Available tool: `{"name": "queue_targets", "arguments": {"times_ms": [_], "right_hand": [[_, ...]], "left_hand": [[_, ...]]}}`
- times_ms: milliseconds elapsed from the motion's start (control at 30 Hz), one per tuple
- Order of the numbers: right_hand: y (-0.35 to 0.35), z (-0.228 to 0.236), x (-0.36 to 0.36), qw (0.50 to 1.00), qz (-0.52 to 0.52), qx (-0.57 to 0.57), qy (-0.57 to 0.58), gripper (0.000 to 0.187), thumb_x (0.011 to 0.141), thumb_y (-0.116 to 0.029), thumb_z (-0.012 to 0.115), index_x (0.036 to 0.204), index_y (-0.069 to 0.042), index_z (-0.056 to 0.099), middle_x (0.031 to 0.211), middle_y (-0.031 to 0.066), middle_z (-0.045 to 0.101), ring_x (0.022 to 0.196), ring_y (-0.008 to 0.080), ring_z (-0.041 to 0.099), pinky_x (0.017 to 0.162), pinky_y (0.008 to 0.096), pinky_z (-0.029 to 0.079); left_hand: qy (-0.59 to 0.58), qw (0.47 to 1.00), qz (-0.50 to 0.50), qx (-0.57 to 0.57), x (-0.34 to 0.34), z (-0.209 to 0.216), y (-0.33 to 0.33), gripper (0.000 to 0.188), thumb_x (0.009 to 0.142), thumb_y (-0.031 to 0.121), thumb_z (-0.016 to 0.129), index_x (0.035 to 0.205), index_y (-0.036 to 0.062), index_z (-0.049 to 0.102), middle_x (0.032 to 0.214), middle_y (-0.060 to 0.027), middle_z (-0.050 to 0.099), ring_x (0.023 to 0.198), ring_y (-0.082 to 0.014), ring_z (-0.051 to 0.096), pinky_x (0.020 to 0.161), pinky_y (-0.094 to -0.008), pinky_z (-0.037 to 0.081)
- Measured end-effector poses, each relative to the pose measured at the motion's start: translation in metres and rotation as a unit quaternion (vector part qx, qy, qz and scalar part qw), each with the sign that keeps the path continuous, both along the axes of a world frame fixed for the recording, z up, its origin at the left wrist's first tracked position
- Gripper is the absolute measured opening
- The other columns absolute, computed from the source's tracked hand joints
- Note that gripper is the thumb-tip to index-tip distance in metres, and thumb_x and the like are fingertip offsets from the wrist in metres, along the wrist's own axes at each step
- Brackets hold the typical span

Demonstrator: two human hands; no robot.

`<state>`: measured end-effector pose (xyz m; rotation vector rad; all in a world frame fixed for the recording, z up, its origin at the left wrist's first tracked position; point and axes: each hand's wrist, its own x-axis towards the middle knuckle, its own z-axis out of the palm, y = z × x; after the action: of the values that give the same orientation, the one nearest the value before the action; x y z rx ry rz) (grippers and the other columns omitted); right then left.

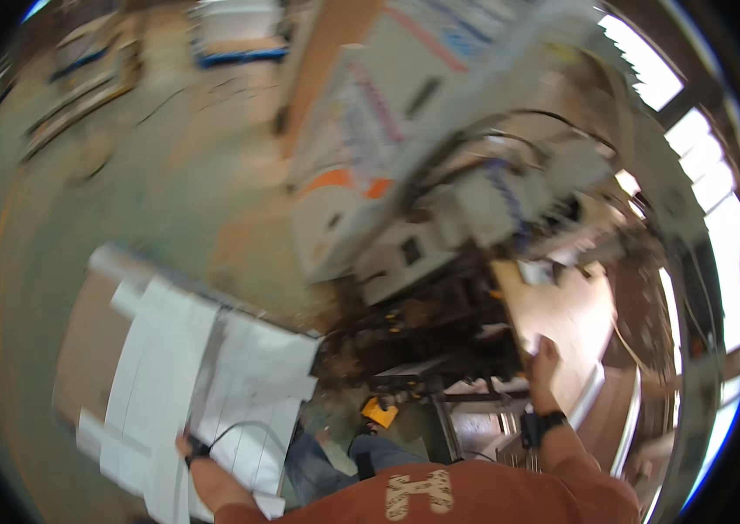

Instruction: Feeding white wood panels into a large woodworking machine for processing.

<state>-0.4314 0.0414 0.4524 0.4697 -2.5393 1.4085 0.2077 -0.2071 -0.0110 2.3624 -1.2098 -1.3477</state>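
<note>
My left hand (184, 444) is at the stack of long white boards (169, 358) at the lower left; its small, blurred shape hides how the fingers lie. My right hand (546, 360) reaches over the near-left edge of a pale wooden surface (575, 306) at the right. Its fingers look bent, but motion smears them, and whether anything is in them does not show. A dark band sits on each wrist.
A large machine with a pale panelled cover (361, 140) and dark mechanical parts (440, 323) stands ahead. Low by my legs is a yellow object (380, 410). A brown board (86, 349) lies beneath the white stack. Another loaded blue-edged pallet (243, 57) stands farther off.
</note>
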Motion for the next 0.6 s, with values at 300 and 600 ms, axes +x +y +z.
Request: {"name": "queue_targets", "arguments": {"times_ms": [300, 600], "right_hand": [[0.032, 0.052, 0.024, 0.983, 0.005, -0.063, -0.174, 0.02, 0.081, -0.022, 0.051, 0.089, -0.004, 0.058, 0.054, 0.0024, 0.051, 0.041, 0.0073, 0.045, 0.036, 0.0195, 0.035], [0.299, 0.011, 0.004, 0.833, -0.419, 0.29, -0.215, 0.086, 0.059, -0.053, 0.062, 0.122, -0.006, 0.028, 0.119, 0.0224, 0.036, 0.105, 0.0338, 0.042, 0.084, 0.0403, 0.039]], "left_hand": [[0.383, 0.799, 0.463, 0.013, -0.062, 0.081, 0.03, 0.05, 0.085, 0.032, 0.032, 0.115, -0.0081, 0.033, 0.11, -0.0173, 0.046, 0.092, -0.0248, 0.048, 0.082, -0.0354, 0.039], [0.465, 0.883, -0.069, 0.019, -0.143, 0.099, -0.01, 0.04, 0.083, 0.027, 0.044, 0.113, 0.0011, 0.039, 0.117, -0.0103, 0.041, 0.105, -0.0196, 0.041, 0.086, -0.0368, 0.037]]}}
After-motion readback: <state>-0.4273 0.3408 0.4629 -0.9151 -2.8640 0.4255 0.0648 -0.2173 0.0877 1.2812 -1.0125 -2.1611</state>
